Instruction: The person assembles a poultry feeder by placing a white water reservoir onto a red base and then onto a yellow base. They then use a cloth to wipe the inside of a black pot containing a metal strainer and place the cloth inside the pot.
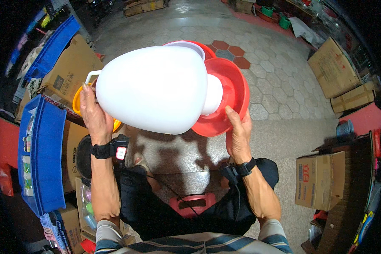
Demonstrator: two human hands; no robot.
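Note:
I hold a large white egg-shaped plastic tank (pixel 156 86) on its side in front of me. Its narrow neck sits in a round red plastic dish (pixel 233 91) at the right. My left hand (pixel 94 112) grips the tank's wide end at the left. My right hand (pixel 238 131) holds the lower rim of the red dish, thumb up on its edge. Both wrists wear black bands with small devices. Behind the tank's top peeks a second red dish with a white part (pixel 199 45) in it.
A yellow ring-shaped piece (pixel 77 101) lies behind my left hand. Blue plastic crates (pixel 44 156) and cardboard boxes (pixel 65 70) stand at the left. More cardboard boxes (pixel 321 180) stand at the right. A red stool (pixel 192 203) is between my knees on the hexagon-tiled floor (pixel 279 89).

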